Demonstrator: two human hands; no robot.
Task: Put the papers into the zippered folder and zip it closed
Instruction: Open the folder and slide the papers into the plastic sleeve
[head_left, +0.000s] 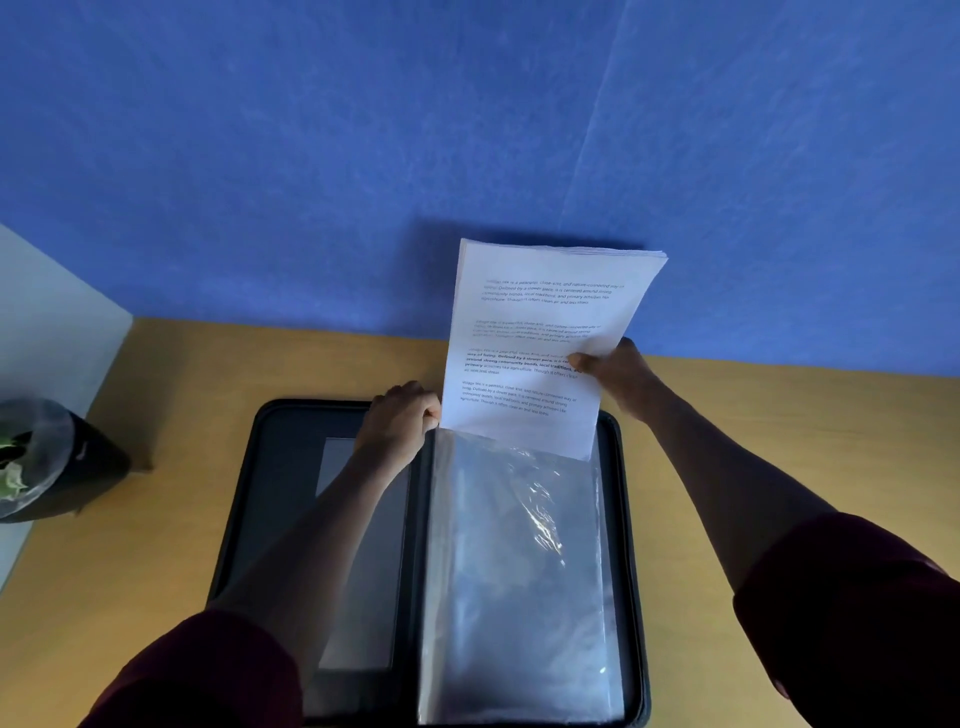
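Observation:
A black zippered folder (270, 493) lies open flat on the wooden table, with clear plastic sleeves (519, 571) on its right half. A stack of printed white papers (535, 322) stands upright with its bottom edge inside the top opening of a sleeve. My right hand (613, 371) grips the papers at their right edge, thumb on the front page. My left hand (405, 415) pinches the top left corner of the sleeve, next to the papers' lower left corner. The folder's zipper runs open around its rim.
The wooden table (182, 374) meets a blue wall (467, 156) just behind the folder. A dark bin lined with a plastic bag (47, 462) stands on the floor to the left of the table.

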